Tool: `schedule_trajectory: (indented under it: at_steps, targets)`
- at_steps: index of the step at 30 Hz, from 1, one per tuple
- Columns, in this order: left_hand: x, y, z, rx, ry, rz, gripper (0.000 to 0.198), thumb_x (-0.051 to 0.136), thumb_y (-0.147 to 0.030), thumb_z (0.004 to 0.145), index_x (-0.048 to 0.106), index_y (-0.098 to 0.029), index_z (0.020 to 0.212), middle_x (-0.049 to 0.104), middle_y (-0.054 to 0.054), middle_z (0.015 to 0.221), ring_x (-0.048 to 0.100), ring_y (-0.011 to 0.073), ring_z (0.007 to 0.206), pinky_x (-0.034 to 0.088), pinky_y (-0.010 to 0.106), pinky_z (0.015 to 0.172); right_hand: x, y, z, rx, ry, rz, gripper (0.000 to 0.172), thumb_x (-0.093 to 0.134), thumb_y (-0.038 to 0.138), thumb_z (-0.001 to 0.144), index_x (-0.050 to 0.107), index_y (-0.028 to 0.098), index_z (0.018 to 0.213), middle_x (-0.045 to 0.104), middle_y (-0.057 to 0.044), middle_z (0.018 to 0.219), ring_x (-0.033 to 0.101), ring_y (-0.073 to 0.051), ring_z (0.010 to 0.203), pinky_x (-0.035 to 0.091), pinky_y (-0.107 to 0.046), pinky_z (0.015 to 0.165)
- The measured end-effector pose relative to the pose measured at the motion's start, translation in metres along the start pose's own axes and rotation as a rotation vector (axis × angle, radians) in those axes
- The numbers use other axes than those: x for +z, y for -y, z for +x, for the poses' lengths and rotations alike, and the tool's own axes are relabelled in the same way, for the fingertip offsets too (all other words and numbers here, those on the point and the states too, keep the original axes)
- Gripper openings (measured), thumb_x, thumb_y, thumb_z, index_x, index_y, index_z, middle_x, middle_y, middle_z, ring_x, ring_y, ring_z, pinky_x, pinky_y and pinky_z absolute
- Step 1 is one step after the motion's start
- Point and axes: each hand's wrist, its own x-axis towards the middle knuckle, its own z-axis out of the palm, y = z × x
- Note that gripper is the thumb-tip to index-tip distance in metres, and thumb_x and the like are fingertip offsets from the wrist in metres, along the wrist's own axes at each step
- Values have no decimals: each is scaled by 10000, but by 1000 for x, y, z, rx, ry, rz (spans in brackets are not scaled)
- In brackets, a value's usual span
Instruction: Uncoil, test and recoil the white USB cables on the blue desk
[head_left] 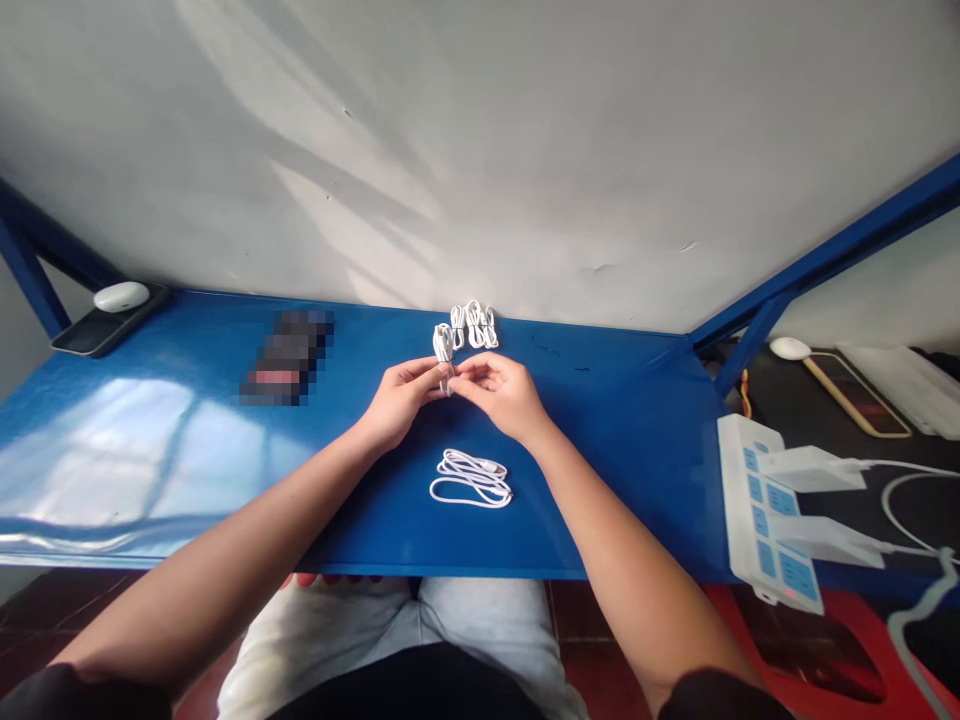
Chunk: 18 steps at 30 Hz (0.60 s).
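My left hand [403,398] pinches a coiled white cable [442,342] above the middle of the blue table [615,440]. From the other side, my right hand [504,392] has its fingers closed at the lower part of the same coil. Whatever thin piece may lie between the fingertips is too small to make out. Just behind the hands lie several bundled white cables [475,325] near the wall. A loosely looped white cable [472,478] rests flat on the table between my forearms.
A blurred-out dark object [289,355] lies to the left. At the far left corner, a white mouse [121,297] sits on a dark tray [86,335]. A power strip [772,520] with two plugged-in chargers stands at the right edge. Beyond it lies a phone [862,395].
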Motion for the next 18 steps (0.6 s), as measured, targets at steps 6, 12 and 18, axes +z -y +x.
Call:
schedule_trajectory:
  at_steps: [6, 12, 18]
  targets:
    - [-3, 6, -1, 42, 107, 70, 400, 746, -417, 868, 748, -148, 1165, 740, 106, 1136, 690, 204, 997, 510, 374, 998, -4, -1, 5, 194, -7, 153, 304, 830, 440, 719, 761, 182, 862, 731, -36, 804, 661, -163, 734, 544, -315, 686]
    - [-2, 3, -3, 126, 103, 214, 522, 743, -428, 864, 669, -152, 1300, 721, 118, 1153, 686, 206, 938, 555, 343, 865, -1, -2, 4, 212, -28, 247, 311, 866, 422, 663, 716, 194, 814, 710, -9, 775, 657, -148, 721, 543, -296, 681]
    - [0, 0, -5, 17, 65, 156, 464, 793, -430, 813, 726, -148, 1174, 743, 87, 1022, 691, 173, 844, 566, 296, 773, 3, -3, 0, 58, -12, 105, 211, 786, 384, 761, 665, 214, 790, 669, -8, 765, 638, -167, 699, 553, -328, 679]
